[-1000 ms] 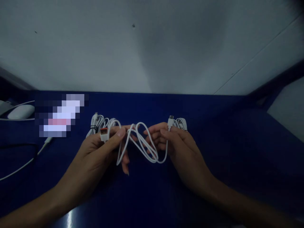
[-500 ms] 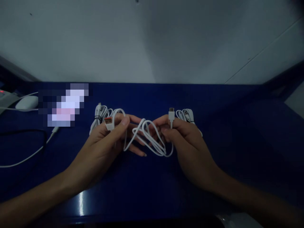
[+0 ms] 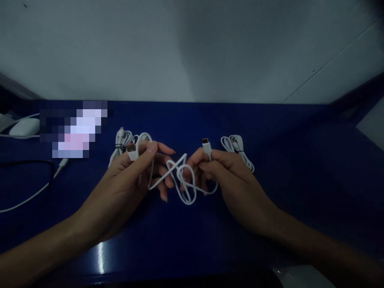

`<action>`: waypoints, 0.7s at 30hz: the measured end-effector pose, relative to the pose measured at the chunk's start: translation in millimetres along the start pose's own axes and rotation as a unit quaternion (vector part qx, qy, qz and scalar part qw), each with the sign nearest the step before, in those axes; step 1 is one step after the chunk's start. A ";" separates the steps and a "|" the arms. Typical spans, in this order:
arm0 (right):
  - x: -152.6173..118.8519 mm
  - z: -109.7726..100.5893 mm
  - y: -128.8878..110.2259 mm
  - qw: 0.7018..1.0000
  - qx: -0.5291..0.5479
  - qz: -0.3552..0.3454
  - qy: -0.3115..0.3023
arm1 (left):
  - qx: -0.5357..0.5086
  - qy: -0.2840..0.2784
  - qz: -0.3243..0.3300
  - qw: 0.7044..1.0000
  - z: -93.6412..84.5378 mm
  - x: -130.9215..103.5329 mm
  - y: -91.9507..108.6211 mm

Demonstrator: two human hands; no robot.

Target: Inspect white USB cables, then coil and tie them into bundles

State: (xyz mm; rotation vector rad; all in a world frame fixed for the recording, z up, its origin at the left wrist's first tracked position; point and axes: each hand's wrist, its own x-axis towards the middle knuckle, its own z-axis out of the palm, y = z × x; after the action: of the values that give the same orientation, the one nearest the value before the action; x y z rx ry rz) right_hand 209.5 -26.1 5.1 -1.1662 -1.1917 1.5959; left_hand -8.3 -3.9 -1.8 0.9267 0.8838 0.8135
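Head camera: Over a glossy blue table (image 3: 180, 244), a person's left hand (image 3: 123, 178) pinches a white USB cable (image 3: 189, 200) between thumb and forefinger, its other fingers spread, beside the orange-lined USB-A plug (image 3: 132, 153). The right hand (image 3: 235, 178) pinches the other end just below a white-bodied plug (image 3: 207, 148), and loose, crossing loops hang between the two hands. Just beyond lie tied white cable bundles, one behind the left hand (image 3: 128, 138), another past the right (image 3: 238, 145); a pale wall (image 3: 126, 48) rises behind.
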 end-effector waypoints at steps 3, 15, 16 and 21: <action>2.0 -3.3 1.3 0.998 0.034 0.024 -0.037 | -0.007 0.011 -0.002 1.000 0.2 0.7 0.2; 6.3 -12.0 1.6 0.980 0.172 0.048 -0.086 | -0.041 0.048 -0.034 0.997 5.1 -0.2 2.7; 6.6 -11.8 1.9 0.979 0.180 0.045 -0.082 | -0.032 0.048 -0.028 0.998 5.3 -0.3 2.6; 8.9 -10.0 3.6 0.970 0.231 0.049 -0.062 | -0.022 0.040 -0.005 0.999 5.2 0.2 0.5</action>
State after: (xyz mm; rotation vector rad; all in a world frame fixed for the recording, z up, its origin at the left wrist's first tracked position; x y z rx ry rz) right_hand 216.7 -16.3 -1.5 -0.8417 -0.7793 1.9151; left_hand -3.7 -5.2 0.2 0.8549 0.9352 0.8637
